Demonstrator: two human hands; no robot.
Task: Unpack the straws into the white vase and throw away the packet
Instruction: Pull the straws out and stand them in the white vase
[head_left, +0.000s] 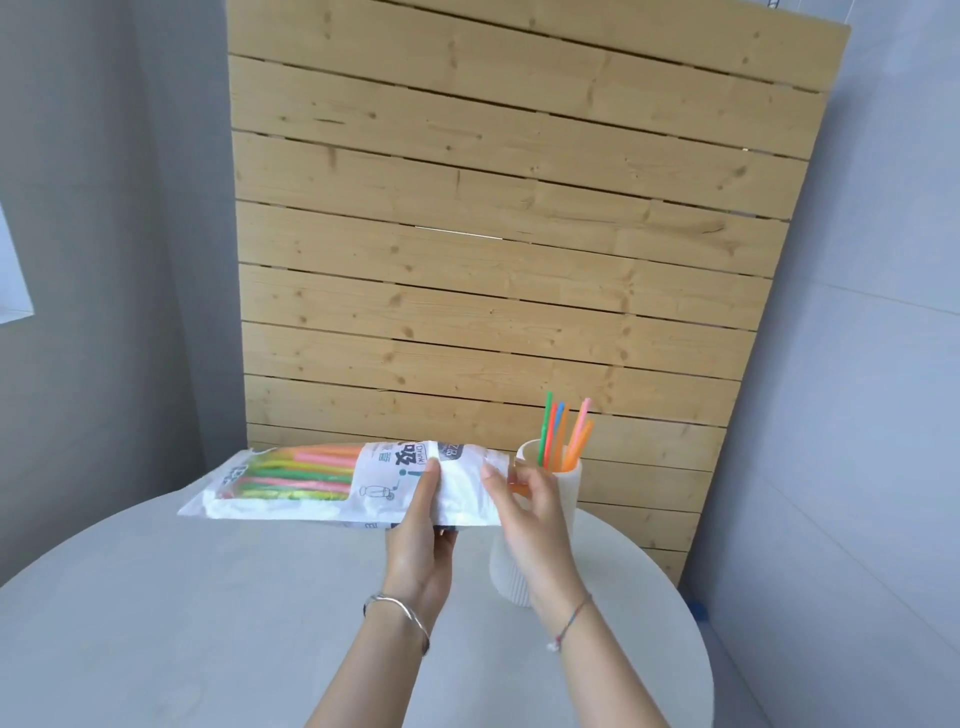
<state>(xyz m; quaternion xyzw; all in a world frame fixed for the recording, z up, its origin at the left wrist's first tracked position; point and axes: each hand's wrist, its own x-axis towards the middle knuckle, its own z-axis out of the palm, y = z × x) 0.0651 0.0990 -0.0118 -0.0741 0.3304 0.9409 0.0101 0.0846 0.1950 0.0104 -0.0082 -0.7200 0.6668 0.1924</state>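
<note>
Lower middle of frame, above round grey table (208, 623): packet (322, 483) held roughly level, clear of the tabletop, printed side up. Clamped toward its right-hand end by left hand (415, 540), thumb pressed on top, fingers curled beneath. Probably kept flat to stop the remaining load spilling, and to point the mouth toward the vase.

Inside the clear left part of the packet: packed straws (306, 475), green, pink, orange, yellow, lying lengthwise. Plenty left, by the look of it.

Right of centre: right hand (524, 514) at the packet's mouth, fingers closed in a pinch on what looks like an orange straw (519, 487), with only a short stub visible. Probably drawn out endwise, one or a few at a time.

Just behind right hand: white vase (569, 493), ribbed, upright on the table, partly hidden by the wrist. Standing in it: a handful of loose straws (563, 436), leaning on the rim. Vase close to the packet's mouth, hence a short carry.

Judged stage: unpacking partway, packet not yet ready for binning. No bin in view.

Background: pale wooden slat panel (493, 234) against a grey wall. Silver bangle (397, 610) on left wrist, thread bracelet (571, 618) on right.
</note>
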